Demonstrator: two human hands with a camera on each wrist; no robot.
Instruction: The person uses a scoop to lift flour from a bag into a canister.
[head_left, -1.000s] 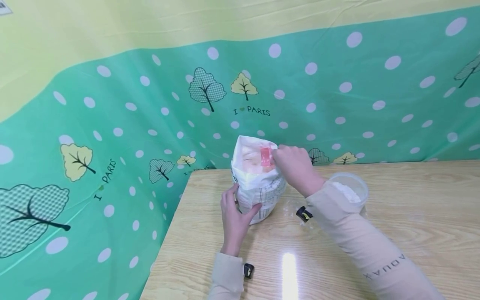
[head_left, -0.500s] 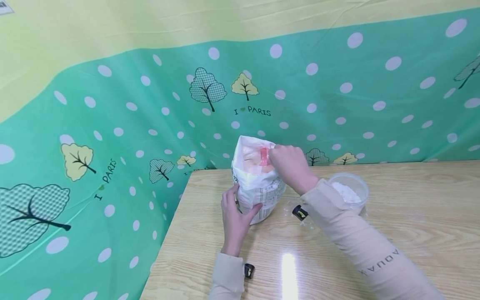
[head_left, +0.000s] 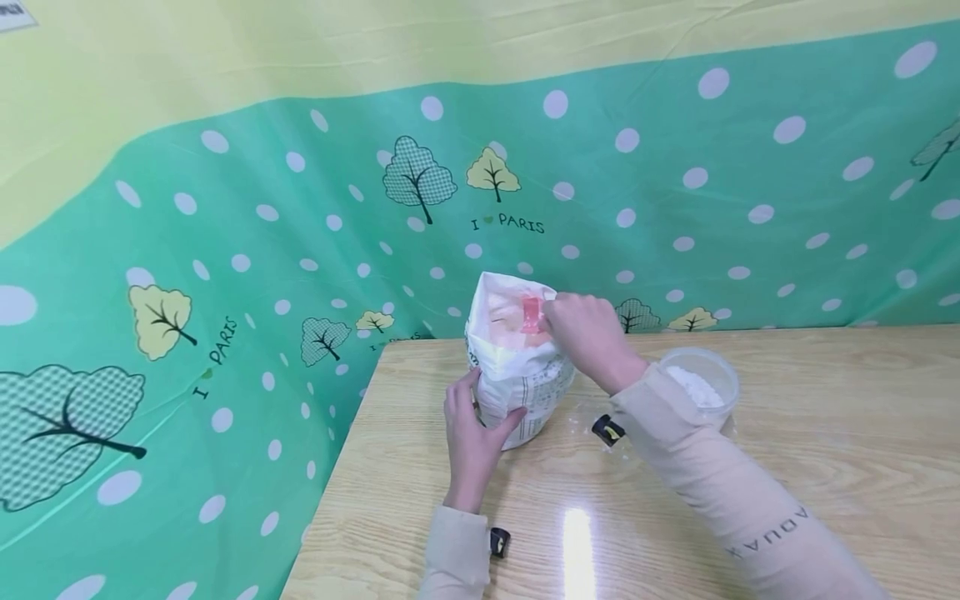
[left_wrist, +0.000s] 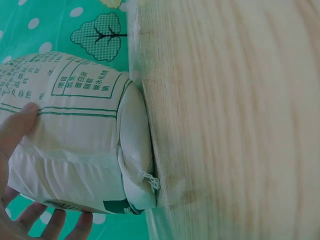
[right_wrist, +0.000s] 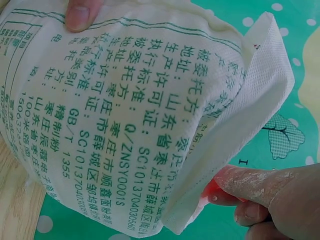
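Observation:
A white woven flour bag [head_left: 525, 392] with green print stands upright on the table, its top wide open and pale flour [head_left: 504, 321] inside. My left hand [head_left: 472, 425] holds the bag low on its near side; in the left wrist view the thumb [left_wrist: 20, 127] lies on the front and the fingers reach round the other side. My right hand [head_left: 592, 333] grips a translucent pink-red scoop [head_left: 532, 313] at the bag's mouth, fingers curled and dusted white. Much of the scoop is hidden by the bag and that hand in the right wrist view.
Right of the bag, partly behind the right sleeve, stands a clear round tub [head_left: 723, 367] with white powder [head_left: 696, 387] in it. White specks lie on the wooden table [head_left: 840, 417] by the bag. A green dotted cloth [head_left: 645, 167] hangs close behind.
The right hand and scoop shifted slightly left over the bag's mouth, then back right. The left hand keeps its hold, and the bag stays in place.

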